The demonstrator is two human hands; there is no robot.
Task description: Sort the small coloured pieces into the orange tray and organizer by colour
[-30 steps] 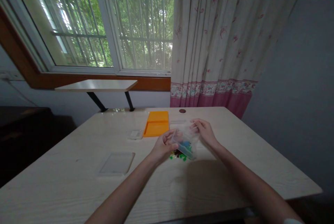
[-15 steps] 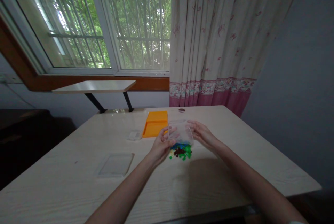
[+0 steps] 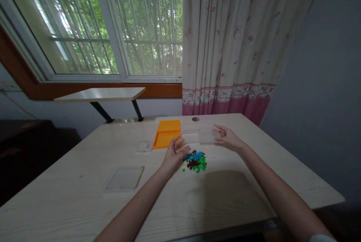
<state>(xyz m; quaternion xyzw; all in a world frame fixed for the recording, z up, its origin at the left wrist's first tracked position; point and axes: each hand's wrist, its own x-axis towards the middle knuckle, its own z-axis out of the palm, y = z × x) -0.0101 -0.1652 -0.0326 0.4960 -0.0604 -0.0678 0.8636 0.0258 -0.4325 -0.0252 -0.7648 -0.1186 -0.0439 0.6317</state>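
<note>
My right hand [image 3: 228, 137] grips the right side of a translucent plastic box [image 3: 207, 136], which it holds above the far part of the table. My left hand [image 3: 174, 154] is open, its fingers spread and curved at the left edge of a pile of small plastic pieces [image 3: 196, 161]. Blue, green, dark brown and pale yellow pieces lie loose in that pile. Whether my left fingertips touch any of them, I cannot tell. Beyond the pile, a clear container [image 3: 189, 136] shows between the orange case and the held box.
An open orange case [image 3: 167, 134] lies behind my left hand, with a small clear box [image 3: 144, 146] beside it. A flat clear lid or tray [image 3: 125, 178] rests at the left. A raised shelf [image 3: 101, 93] stands at the back left of the table [image 3: 158, 212].
My right hand has carried the translucent box right, away from the pile. My left hand has let go of the box and opened. More blue pieces now show on the table.
</note>
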